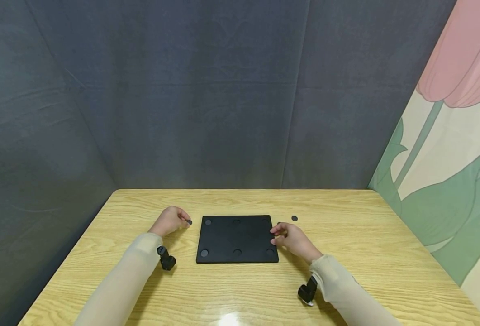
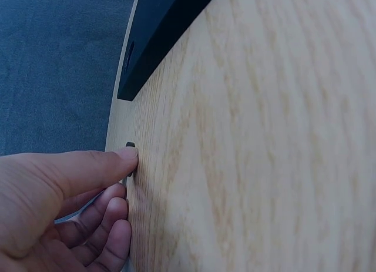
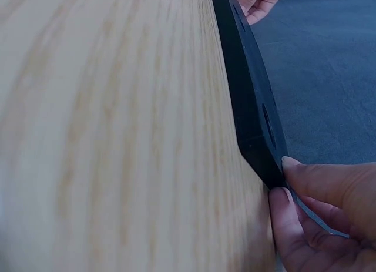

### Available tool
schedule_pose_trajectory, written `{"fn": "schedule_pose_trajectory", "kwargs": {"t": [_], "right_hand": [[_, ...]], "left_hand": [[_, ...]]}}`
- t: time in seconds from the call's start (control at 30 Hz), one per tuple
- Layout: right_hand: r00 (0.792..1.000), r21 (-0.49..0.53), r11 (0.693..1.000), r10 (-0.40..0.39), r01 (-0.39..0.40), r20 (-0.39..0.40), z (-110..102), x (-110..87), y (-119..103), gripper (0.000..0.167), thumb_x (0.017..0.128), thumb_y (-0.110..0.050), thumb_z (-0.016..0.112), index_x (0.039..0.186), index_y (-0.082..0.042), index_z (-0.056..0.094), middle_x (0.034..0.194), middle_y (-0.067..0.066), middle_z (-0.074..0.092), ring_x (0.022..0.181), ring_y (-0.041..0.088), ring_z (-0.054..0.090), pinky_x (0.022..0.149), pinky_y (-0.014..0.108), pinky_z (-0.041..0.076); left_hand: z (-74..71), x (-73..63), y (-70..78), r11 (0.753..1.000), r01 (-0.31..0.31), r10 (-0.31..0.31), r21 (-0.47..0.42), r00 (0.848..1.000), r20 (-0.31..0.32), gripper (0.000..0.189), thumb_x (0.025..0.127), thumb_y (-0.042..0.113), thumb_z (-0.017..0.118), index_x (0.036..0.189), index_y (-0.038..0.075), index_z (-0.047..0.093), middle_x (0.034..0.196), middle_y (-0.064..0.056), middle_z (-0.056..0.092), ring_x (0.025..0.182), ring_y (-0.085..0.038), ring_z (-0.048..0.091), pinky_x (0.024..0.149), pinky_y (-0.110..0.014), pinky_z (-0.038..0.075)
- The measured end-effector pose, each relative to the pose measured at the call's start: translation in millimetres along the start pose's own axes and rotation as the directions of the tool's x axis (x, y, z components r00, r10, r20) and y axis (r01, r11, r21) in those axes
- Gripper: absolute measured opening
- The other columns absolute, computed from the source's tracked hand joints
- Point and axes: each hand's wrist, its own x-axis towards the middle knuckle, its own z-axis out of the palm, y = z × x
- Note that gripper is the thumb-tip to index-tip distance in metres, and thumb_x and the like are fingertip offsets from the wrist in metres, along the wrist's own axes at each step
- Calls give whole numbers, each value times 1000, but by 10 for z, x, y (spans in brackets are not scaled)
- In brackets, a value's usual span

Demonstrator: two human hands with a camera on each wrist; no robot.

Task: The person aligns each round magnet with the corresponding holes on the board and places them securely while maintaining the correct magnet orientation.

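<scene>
A thin black rectangular board [image 1: 235,237] with round recesses lies flat between the two hands. Beyond its left edge, my left hand [image 1: 172,221] pinches a small dark disc [image 1: 189,222] by the table surface. In the left wrist view the thumb covers most of that disc [image 2: 130,145], and the other fingers are curled below. My right hand [image 1: 292,240] is at the board's right edge. Seen from the right wrist, its thumb and a finger [image 3: 282,201] pinch the board's end [image 3: 258,145] at the corner.
Grey discs sit in the board's far-left recess [image 1: 208,222] and near-left recess [image 1: 204,253]. Another loose disc [image 1: 294,218] lies on the wooden table [image 1: 231,290] past the right hand, with one more [image 1: 279,222] partly hidden by its fingers. A dark curtain [image 1: 207,99] hangs behind the table.
</scene>
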Motion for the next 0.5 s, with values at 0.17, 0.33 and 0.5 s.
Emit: {"fn": "schedule_pose_trajectory", "kwargs": {"t": [0.17, 0.33, 0.5], "right_hand": [[1000, -4, 1000, 2, -2, 3, -3, -8, -17, 21, 84, -1, 71, 105, -4, 65, 103, 7, 65, 86, 17, 59, 73, 29, 49], [1000, -11, 1000, 3, -3, 7, -9, -21, -31, 21, 85, -1, 70, 105, -4, 65, 101, 7, 65, 86, 16, 60, 73, 29, 50], [1000, -10, 1000, 4, -4, 9, -14, -21, -28, 21, 85, -1, 70, 105, -4, 65, 102, 7, 65, 86, 16, 60, 73, 29, 50]], "left_hand": [[-1, 0, -5, 1000, -2, 2, 2, 1000, 2, 10, 81, 4, 75, 91, 3, 72, 81, -5, 62, 70, -17, 50, 62, -28, 41], [-3, -6, -3, 1000, 0, 0, 3, 1000, 7, 10, 82, 5, 75, 91, 3, 72, 82, -5, 63, 70, -17, 50, 62, -28, 41], [-5, -6, 0, 1000, 0, 0, 7, 1000, 13, 10, 82, 5, 75, 91, 4, 72, 83, -5, 63, 71, -17, 50, 62, -28, 41]]}}
